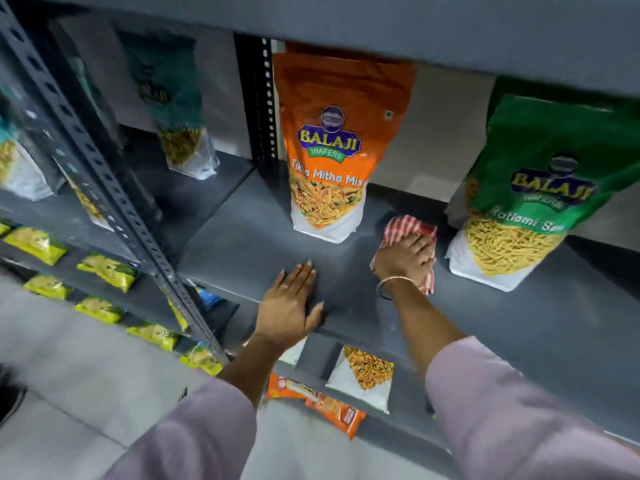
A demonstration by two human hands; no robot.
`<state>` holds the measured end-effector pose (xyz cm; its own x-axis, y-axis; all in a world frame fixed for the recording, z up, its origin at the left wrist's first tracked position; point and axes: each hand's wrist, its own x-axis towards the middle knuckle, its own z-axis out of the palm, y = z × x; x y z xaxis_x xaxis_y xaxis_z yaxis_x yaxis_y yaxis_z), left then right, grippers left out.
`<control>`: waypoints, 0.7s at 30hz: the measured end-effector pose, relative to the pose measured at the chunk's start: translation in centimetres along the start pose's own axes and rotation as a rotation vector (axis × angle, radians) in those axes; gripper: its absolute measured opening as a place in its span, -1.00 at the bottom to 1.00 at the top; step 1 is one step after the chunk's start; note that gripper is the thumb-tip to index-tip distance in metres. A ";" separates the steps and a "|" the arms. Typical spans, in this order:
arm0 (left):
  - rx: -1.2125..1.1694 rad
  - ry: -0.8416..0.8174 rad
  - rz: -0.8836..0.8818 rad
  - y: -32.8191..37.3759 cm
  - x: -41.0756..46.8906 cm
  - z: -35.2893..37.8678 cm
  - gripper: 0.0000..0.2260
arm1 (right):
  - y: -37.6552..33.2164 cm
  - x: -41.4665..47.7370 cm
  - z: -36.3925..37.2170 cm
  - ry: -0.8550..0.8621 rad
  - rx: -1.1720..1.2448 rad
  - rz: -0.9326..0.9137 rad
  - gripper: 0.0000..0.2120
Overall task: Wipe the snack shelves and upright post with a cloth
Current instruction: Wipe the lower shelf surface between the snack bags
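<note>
A dark grey shelf runs across the middle of the view. My right hand presses a red-and-white checked cloth flat on it, between an orange snack bag and a green snack bag. Both bags stand upright. My left hand lies palm down on the shelf's front edge, fingers spread, holding nothing. A perforated grey upright post slants down the left side, apart from both hands. A second perforated post stands behind the orange bag.
Another shelf hangs close overhead. Teal snack bags stand on the left bay. Yellow packets line lower shelves at left. Orange and white packets lie on the shelf below my arms. Pale floor shows at lower left.
</note>
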<state>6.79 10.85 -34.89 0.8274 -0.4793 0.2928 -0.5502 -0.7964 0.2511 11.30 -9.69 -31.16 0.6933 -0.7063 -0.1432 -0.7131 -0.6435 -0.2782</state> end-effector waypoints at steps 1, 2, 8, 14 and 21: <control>-0.003 0.015 0.005 0.0 0.0 0.1 -0.47 | -0.3 0.7 -0.1 0.012 0.005 -0.001 -0.35; -0.001 0.025 0.009 -0.1 0.0 0.2 -0.48 | -0.5 1.4 -0.1 0.019 0.007 -0.001 -0.36; -0.024 0.034 -0.005 -0.4 -0.1 0.5 -0.43 | -1.9 5.3 -0.9 -0.005 -0.006 -0.039 -0.38; -0.025 0.017 -0.005 -0.4 0.0 0.5 -0.42 | -2.7 9.1 -2.1 -0.008 -0.176 -0.423 -0.22; -0.029 0.025 -0.016 -0.3 -0.1 0.3 -0.47 | -1.9 7.6 -2.5 -0.113 -0.016 -0.407 -0.45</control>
<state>6.88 10.98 -35.29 0.8330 -0.4573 0.3114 -0.5407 -0.7923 0.2828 17.67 -14.56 -29.33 0.9253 -0.3570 -0.1276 -0.3792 -0.8686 -0.3190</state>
